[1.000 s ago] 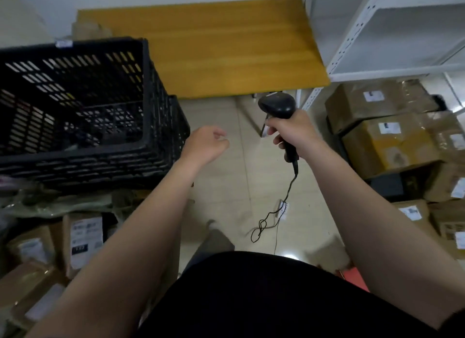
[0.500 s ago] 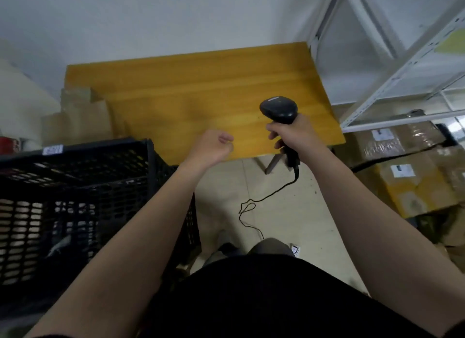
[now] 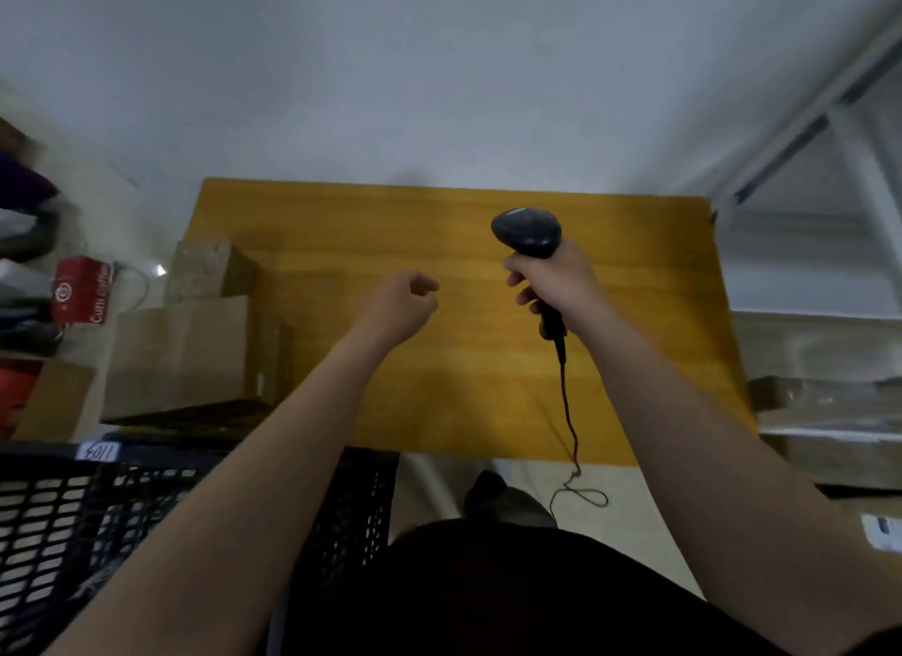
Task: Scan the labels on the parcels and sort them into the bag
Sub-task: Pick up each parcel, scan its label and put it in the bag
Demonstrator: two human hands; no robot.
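Above the yellow desk (image 3: 341, 225) we grip the scanner (image 3: 527, 233) upright in our right hand (image 3: 556, 284). Our left hand (image 3: 400, 304) hangs loosely curled, empty. The nearest parcels (image 3: 185, 352) stand to its left, beside the desk — likely its reach.

Dim, motion-blurred throughout; edges smeared, bowed; light perhaps from overhead.

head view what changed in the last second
The camera tilted up: the black crate slid to the lower left, the yellow table now fills the middle, and the parcels on the right mostly left view. Nothing was taken or let go. The right hand still grips the scanner, cable dangling; the left hand stays empty, fingers loosely curled.
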